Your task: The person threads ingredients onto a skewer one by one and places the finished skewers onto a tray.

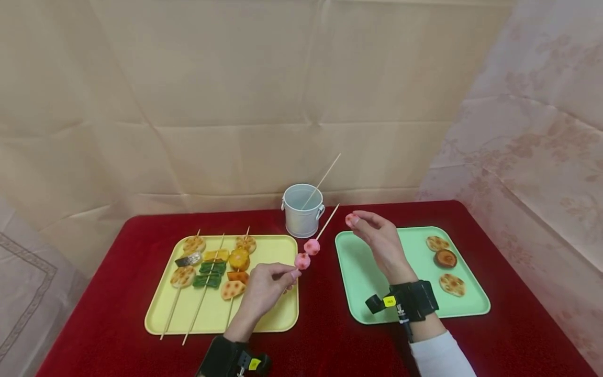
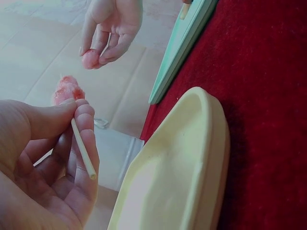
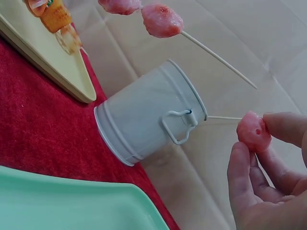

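My left hand (image 1: pixel 266 289) pinches a thin wooden skewer (image 1: pixel 328 222) between thumb and fingers, above the right side of the yellow tray. Two pink balls (image 1: pixel 307 254) with reddish patches are threaded on it, just above my fingertips. The skewer's bare pointed end slants up to the right, and its blunt end (image 2: pixel 86 155) sticks out below my thumb. In my right hand (image 1: pixel 382 242), a third pink ball (image 3: pixel 253 132) is pinched between thumb and fingertips, apart from the skewer. A small hole shows in its side. This hand is over the green tray's far left corner.
The yellow tray (image 1: pixel 162 309) carries several loaded skewers with toy-like food (image 1: pixel 212 267). On the green tray (image 1: pixel 372 283) lie two browned round slices (image 1: pixel 452 284) and a mushroom-like piece (image 1: pixel 445 258). A white bucket (image 1: pixel 303 222) with one skewer (image 1: pixel 325 175) stands between them at the back.
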`<action>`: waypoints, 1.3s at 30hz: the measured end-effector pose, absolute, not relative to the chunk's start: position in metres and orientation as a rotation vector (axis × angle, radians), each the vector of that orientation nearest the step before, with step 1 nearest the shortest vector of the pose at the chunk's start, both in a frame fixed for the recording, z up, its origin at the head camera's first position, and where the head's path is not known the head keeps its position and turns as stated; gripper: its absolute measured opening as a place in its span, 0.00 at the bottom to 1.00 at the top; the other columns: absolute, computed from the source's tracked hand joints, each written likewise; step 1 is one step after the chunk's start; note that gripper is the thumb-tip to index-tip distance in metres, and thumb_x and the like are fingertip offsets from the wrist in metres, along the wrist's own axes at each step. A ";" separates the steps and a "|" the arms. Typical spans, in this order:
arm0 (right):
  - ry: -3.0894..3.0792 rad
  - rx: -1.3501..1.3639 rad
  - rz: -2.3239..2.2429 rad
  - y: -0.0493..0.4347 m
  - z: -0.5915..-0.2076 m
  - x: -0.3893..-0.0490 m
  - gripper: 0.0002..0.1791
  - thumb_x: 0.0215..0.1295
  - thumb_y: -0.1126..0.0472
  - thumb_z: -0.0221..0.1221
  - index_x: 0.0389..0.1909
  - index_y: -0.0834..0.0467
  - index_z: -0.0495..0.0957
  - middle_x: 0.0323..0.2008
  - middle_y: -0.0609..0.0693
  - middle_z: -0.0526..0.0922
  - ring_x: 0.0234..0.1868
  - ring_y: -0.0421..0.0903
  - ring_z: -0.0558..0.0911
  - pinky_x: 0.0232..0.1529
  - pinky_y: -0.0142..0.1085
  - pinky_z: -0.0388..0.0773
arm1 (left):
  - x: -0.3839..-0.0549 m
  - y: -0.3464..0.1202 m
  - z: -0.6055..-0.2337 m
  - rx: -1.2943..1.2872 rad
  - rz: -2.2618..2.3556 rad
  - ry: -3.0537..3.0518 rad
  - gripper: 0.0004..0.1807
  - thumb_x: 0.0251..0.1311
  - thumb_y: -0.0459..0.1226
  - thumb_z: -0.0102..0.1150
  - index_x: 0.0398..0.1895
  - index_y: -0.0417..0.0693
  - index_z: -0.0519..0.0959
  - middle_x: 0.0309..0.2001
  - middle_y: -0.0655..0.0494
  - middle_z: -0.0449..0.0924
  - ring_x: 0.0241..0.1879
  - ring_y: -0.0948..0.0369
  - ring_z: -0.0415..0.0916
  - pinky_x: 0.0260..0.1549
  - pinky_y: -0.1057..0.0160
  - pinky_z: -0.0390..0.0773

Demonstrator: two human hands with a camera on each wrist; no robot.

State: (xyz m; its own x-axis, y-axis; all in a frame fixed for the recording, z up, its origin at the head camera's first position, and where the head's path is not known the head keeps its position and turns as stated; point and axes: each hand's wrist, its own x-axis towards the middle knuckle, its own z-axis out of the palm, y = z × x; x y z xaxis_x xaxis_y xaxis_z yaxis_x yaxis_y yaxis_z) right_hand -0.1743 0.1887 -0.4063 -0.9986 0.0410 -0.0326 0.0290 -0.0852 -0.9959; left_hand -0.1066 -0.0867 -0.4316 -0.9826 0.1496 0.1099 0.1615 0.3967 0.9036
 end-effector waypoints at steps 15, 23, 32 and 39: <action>-1.824 -0.109 2.553 0.190 -0.407 -0.177 0.23 0.72 0.58 0.65 0.60 0.67 0.75 0.45 0.51 0.87 0.49 0.46 0.87 0.56 0.37 0.80 | -0.107 -0.090 -0.431 -0.418 -1.658 -2.689 0.04 0.63 0.36 0.71 0.35 0.45 0.92 0.23 0.58 0.82 0.25 0.65 0.75 0.24 0.67 0.73; -1.773 -0.126 2.572 0.190 -0.407 -0.177 0.18 0.72 0.60 0.64 0.55 0.65 0.77 0.45 0.52 0.87 0.46 0.43 0.87 0.56 0.37 0.80 | -0.107 -0.091 -0.431 -0.454 -1.666 -2.718 0.05 0.63 0.35 0.70 0.36 0.43 0.91 0.24 0.57 0.84 0.25 0.66 0.76 0.25 0.67 0.73; -1.789 -0.175 2.553 0.190 -0.405 -0.176 0.23 0.71 0.57 0.66 0.59 0.65 0.74 0.48 0.52 0.85 0.48 0.43 0.86 0.56 0.36 0.79 | -0.107 -0.091 -0.433 -0.473 -1.659 -2.740 0.05 0.63 0.35 0.70 0.36 0.43 0.91 0.24 0.60 0.84 0.26 0.66 0.75 0.26 0.67 0.73; -1.813 -0.179 2.527 0.190 -0.404 -0.174 0.24 0.70 0.55 0.67 0.59 0.63 0.74 0.47 0.50 0.86 0.46 0.43 0.86 0.55 0.35 0.80 | -0.107 -0.092 -0.433 -0.480 -1.651 -2.754 0.05 0.63 0.35 0.70 0.36 0.44 0.91 0.23 0.61 0.83 0.26 0.67 0.75 0.26 0.67 0.73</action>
